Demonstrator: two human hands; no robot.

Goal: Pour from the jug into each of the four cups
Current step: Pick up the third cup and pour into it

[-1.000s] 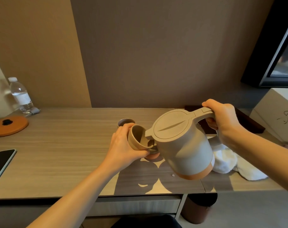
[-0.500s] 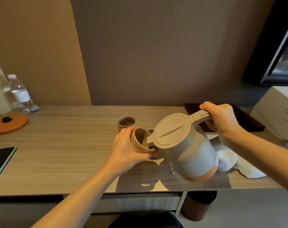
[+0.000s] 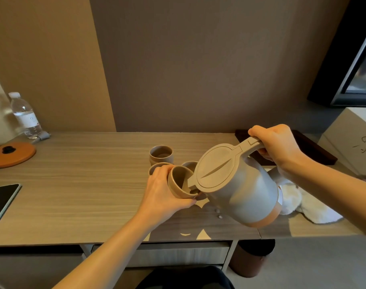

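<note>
While the right hand (image 3: pixel 279 148) grips the tilted jug (image 3: pixel 243 190) by its handle, the left hand (image 3: pixel 163 197) holds a cup (image 3: pixel 177 185) at its spout. Three other cups (image 3: pixel 161 154) (image 3: pixel 154 167) (image 3: pixel 190 164) stand behind.

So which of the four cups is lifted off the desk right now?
The cup in the left hand, tilted toward the spout of the jug. The other three cups stand upright on the desk behind it.
</note>
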